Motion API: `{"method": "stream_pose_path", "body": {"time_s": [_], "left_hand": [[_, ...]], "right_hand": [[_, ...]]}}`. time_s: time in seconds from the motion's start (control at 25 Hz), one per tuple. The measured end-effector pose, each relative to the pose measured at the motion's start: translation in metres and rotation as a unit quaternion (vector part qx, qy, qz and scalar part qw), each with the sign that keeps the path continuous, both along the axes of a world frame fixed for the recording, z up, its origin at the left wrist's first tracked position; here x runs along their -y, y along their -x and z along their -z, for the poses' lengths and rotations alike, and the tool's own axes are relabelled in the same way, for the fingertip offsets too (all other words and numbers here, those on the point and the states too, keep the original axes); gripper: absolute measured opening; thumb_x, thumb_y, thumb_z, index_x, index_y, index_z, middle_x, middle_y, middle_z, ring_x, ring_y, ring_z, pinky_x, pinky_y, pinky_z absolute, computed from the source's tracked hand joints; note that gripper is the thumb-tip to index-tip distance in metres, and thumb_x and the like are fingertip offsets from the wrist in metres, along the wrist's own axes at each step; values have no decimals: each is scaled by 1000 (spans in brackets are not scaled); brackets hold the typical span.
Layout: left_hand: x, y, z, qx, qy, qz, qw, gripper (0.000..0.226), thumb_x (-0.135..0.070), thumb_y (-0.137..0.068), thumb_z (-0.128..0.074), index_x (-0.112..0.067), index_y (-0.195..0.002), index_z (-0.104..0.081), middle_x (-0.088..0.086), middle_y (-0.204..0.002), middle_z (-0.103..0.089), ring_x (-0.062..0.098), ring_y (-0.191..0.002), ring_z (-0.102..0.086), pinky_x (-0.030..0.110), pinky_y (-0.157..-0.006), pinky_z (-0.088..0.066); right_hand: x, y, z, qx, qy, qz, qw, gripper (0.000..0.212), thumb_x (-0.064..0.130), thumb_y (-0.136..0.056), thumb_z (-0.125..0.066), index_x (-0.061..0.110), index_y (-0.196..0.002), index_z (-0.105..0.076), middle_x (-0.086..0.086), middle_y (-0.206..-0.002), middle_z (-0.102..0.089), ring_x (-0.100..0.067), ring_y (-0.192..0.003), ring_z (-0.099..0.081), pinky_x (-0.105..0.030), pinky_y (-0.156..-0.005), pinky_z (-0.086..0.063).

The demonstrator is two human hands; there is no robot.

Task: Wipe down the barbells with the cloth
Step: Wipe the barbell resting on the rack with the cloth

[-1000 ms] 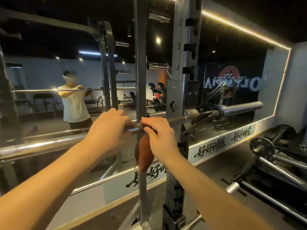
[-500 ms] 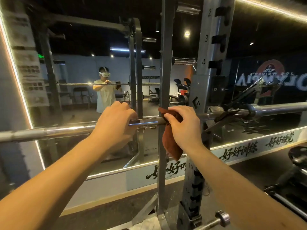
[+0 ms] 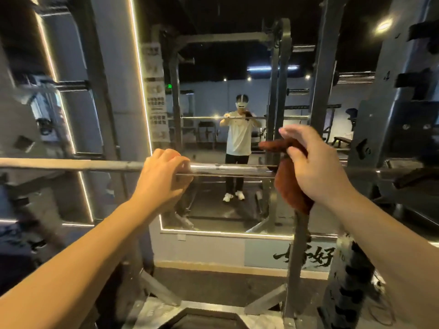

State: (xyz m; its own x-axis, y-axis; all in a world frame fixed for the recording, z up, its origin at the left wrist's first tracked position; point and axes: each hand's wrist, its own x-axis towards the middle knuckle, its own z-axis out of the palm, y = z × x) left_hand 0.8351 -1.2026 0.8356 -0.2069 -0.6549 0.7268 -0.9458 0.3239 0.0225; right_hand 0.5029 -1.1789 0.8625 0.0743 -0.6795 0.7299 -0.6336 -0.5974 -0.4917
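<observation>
**gymrat_02:** The barbell [image 3: 225,169] lay level across the rack [image 3: 325,67]. The cloth [image 3: 289,186] was bunched in the right hand's [image 3: 316,167] grip, right at the bar, tail dangling.

**platemate:** Yeah, and the left hand [image 3: 164,176] was curled over the steel further along. I reckoned that tail could snag the rack, or the bar might roll under a hard wipe.

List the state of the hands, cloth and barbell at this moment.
barbell: horizontal, shaft bare at mid-span.
left hand: curled over the barbell, gripping it.
cloth: bunched, hanging down across the barbell.
right hand: holding the cloth, fingers just above the barbell.
</observation>
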Motion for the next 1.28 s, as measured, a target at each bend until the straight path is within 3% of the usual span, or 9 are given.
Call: {"method": "stream_pose_path", "body": {"time_s": [0.16,0.32,0.44,0.6,0.72,0.88,1.04,1.16,1.28], "left_hand": [[-4,0,-2,-27,-3,-6,1000,27,-31,-87,-78,-26,-112,-69,-5,-116,-61,18,-107,-47,39,-93,-44],[-3,-11,-4,-46,28,-8,999,25,-28,-87,-78,-23,-111,-70,-4,-117,-62,19,-110,-48,40,-96,-41],[1,-31,-6,-54,30,-7,998,21,-36,-90,-75,-25,-107,-71,-8,-113,-61,17,-110,-49,39,-96,-40],[10,-45,-8,-19,15,6,1000,17,-38,-89,-77,-29,-102,-74,-9,-107,-66,14,-104,-51,35,-90,-42],[14,-50,-12,-7,20,30,999,17,-40,-90,-75,-28,-101,-74,-9,-103,-65,15,-100,-52,35,-89,-43],[16,-58,-10,-29,30,74,996,21,-43,-92,-72,-28,-106,-74,-9,-109,-65,13,-106,-51,31,-92,-37],[17,-64,-10,-26,23,109,993,19,-37,-93,-73,-27,-109,-74,-6,-114,-65,16,-110,-50,32,-93,-36],[16,-84,-11,-25,29,114,993,28,-30,-92,-75,-24,-119,-72,-3,-121,-64,20,-117,-49,32,-97,-32],[16,-115,-9,-46,45,99,993,25,-27,-93,-73,-22,-117,-73,-3,-121,-64,20,-118,-49,32,-98,-27]], "right_hand": [[21,-21,11,-185,-61,81,977,49,37,-108,-43,32,-156,-32,7,-160,-36,-17,-149,-29,-48,-120,-20],[26,-14,20,-264,-46,107,958,66,58,-103,-41,39,-160,-15,9,-155,-42,-19,-142,-38,-47,-118,-20],[26,-21,20,-305,-7,151,940,63,55,-103,-43,37,-159,-20,5,-150,-49,-21,-136,-44,-44,-117,-25],[31,-105,27,-312,62,128,939,51,38,-106,-46,26,-155,-36,-8,-144,-54,-30,-126,-51,-44,-108,-40],[44,-161,44,-340,117,80,930,67,30,-96,-66,23,-156,-36,-20,-151,-46,-40,-132,-46,-52,-111,-38],[49,-92,46,-344,131,130,921,84,37,-88,-74,29,-159,-29,-8,-140,-54,-29,-121,-50,-49,-106,-42],[48,-82,61,-251,110,267,924,69,30,-89,-76,24,-149,-42,-9,-127,-56,-27,-117,-49,-45,-106,-36],[45,-139,53,-160,91,222,957,27,39,-100,-56,31,-126,-62,10,-101,-62,-3,-97,-54,-20,-90,-44],[48,-210,42,-235,104,176,950,36,33,-98,-49,31,-134,-54,1,-103,-58,-17,-98,-51,-35,-84,-47]]}}
